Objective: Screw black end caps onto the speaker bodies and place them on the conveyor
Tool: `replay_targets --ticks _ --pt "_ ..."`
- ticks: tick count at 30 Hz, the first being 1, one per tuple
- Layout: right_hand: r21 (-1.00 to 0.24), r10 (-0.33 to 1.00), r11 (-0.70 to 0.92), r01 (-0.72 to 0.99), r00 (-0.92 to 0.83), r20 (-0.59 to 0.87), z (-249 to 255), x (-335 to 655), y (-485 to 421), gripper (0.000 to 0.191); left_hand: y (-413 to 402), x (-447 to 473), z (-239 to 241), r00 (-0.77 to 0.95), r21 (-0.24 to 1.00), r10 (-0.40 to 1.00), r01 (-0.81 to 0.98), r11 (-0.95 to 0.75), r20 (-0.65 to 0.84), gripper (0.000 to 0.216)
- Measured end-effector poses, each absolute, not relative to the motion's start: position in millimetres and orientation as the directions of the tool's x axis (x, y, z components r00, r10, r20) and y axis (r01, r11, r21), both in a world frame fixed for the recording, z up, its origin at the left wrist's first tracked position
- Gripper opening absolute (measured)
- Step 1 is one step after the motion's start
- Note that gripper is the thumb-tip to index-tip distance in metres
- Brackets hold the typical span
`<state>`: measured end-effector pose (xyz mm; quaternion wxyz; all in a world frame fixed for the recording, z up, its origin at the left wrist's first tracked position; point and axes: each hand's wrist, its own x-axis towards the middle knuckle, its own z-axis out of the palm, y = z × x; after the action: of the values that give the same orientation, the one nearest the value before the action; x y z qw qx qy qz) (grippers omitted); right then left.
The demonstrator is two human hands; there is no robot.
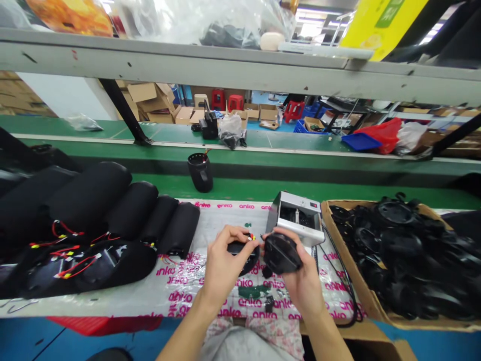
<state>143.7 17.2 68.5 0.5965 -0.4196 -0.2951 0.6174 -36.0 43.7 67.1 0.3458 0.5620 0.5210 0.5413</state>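
Observation:
My left hand is closed, thumb and forefinger pinched at a small wire connector with red, yellow and white bits. Under these fingers sits a black round piece; how far the hand also grips it is hidden. Close by on the right, my right hand is wrapped round a black rounded plastic cap, tilted toward the left hand. Behind the right hand stands a silver dispenser-like machine with a dark opening and a cable.
Black fabric-covered cylinders with red wires lie at left. A cardboard box of black plastic parts stands right. One black perforated cup-shaped part stands behind the printed plastic sheet. A shelf beam crosses overhead.

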Motion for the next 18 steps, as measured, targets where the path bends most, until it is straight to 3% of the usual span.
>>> replay_targets --ticks 7,12,18 --pt "-0.94 1.0 -0.018 -0.341 -0.026 -0.009 91.7 143.8 56.3 0.053 39.1 -36.3 70.6 -0.044 0.855 0.903 0.345 -0.387 0.427 0.006" --pt "-0.972 0.994 0.026 -0.233 -0.094 0.049 88.1 144.0 62.8 0.051 38.6 -36.3 72.7 -0.04 0.894 0.937 0.317 -0.317 0.346 0.006" --pt "-0.991 0.981 0.059 -0.116 -0.179 0.08 91.2 152.6 61.6 0.062 39.4 -40.4 73.0 -0.004 0.933 0.967 0.261 -0.245 0.255 0.005"
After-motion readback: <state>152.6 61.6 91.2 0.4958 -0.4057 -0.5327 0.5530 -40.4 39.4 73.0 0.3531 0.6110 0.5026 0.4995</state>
